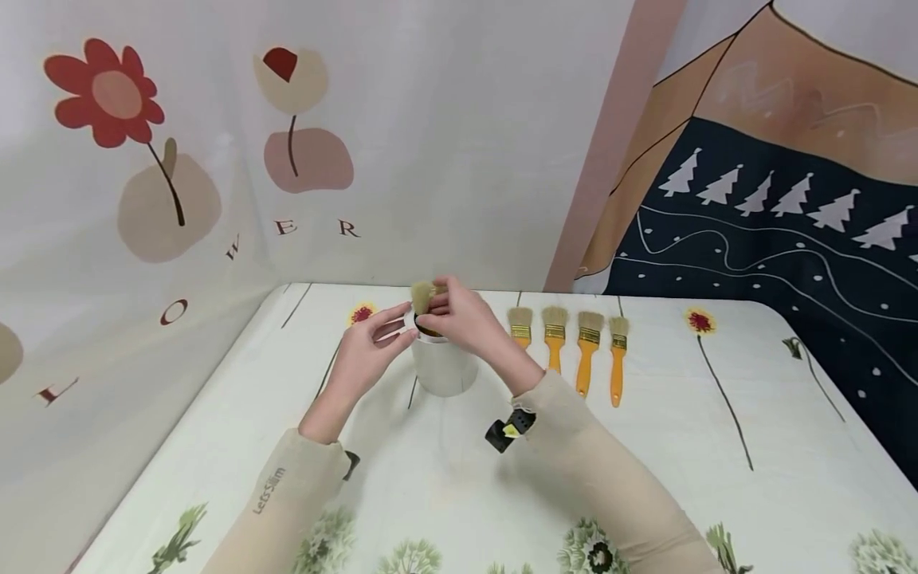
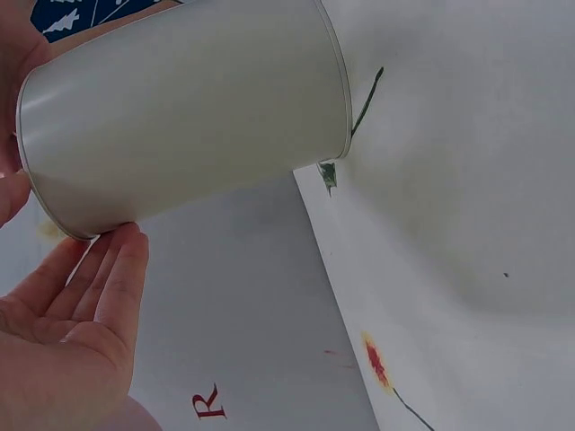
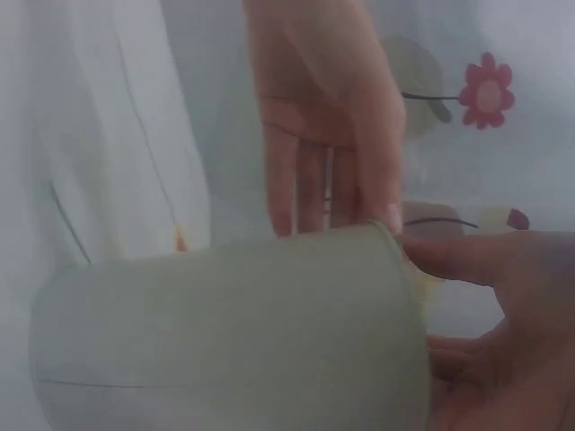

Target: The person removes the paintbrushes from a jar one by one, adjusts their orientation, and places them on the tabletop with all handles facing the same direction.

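Observation:
A pale cylindrical canister point(image 1: 445, 371) stands upright on the table in the head view. My left hand point(image 1: 366, 351) touches the left side of its rim with fairly straight fingers, the thumb toward the front. In the left wrist view, those fingers point(image 2: 121, 278) rest against the canister's wall point(image 2: 189, 117) near the rim. Over the opening, my right hand point(image 1: 459, 315) pinches a paintbrush, whose pale bristles point(image 1: 421, 298) point up by the rim. The brush's lower part is hidden by the hand and the canister. In the right wrist view, my right hand point(image 3: 512, 332) is beside the canister's mouth.
Several paintbrushes point(image 1: 590, 339) with orange handles lie in a row right of the canister, bristles away from me; my right arm partly covers the leftmost. A white flower-print cloth point(image 1: 667, 414) covers the table. Printed curtains point(image 1: 459, 143) hang behind and at the left.

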{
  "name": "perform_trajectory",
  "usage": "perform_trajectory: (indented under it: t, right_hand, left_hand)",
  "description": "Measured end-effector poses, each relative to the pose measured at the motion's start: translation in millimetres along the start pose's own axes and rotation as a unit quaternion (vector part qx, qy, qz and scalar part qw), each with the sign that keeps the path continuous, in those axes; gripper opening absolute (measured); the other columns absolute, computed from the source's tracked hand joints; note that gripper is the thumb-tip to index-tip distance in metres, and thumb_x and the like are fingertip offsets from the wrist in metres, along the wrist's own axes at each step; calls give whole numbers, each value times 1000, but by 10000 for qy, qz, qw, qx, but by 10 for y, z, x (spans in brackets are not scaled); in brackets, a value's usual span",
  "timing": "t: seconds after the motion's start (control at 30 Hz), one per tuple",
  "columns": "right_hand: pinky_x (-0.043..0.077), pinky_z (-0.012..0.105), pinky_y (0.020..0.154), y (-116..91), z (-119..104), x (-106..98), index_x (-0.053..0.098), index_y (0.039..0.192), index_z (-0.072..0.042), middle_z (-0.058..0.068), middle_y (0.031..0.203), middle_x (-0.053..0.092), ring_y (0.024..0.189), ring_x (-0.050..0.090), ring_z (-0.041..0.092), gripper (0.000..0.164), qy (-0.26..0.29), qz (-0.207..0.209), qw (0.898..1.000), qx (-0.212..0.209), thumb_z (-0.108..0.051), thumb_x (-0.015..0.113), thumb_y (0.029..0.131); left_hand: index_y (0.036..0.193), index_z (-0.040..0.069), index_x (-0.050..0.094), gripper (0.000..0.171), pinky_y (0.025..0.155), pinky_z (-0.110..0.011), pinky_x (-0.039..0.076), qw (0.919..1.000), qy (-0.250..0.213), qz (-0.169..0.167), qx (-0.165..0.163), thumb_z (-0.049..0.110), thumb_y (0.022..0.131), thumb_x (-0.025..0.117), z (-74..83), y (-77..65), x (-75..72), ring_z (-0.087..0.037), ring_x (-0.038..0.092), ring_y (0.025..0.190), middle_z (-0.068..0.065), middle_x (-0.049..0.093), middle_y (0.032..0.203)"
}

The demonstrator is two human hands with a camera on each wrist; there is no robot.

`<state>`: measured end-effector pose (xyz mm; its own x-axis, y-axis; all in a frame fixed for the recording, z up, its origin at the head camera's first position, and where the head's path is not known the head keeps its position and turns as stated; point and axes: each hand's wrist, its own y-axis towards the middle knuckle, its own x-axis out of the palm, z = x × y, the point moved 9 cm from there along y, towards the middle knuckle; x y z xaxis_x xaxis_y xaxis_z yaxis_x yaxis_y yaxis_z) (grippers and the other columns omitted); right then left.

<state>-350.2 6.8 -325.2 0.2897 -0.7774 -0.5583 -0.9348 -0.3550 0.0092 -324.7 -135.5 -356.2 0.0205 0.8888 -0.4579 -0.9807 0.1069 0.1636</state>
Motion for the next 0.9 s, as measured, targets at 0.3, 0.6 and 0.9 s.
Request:
perform_trajectory:
  t: [0.3,0.6,0.9]
  right_hand:
    - [57,38,93,14,-34,57,48,137,-11,6,120,72,108,70,20,52,-885,435,9943,-393,-22,73,93]
    - [59,28,82,-4,-2,-21,66,115,-11,5,106,73,98,70,18,32,-559,684,9949,-497,-25,77,89]
    - [52,21,65,-26,41,-83,70,95,-10,5,91,71,82,64,16,18,-216,873,9941,-610,-27,74,91]
  left_hand:
    - [141,1,54,52,102,-37,53,10000,-79,39,-33,19,95,69,-7,-9,8,-35,57,131,-19,55,146]
    - [141,3,56,50,102,-38,54,9999,-100,69,77,19,96,68,-6,2,0,-34,59,129,-18,55,145]
    - [140,5,57,48,103,-41,55,9998,-51,74,171,21,96,68,14,-10,8,-33,60,128,-16,57,144]
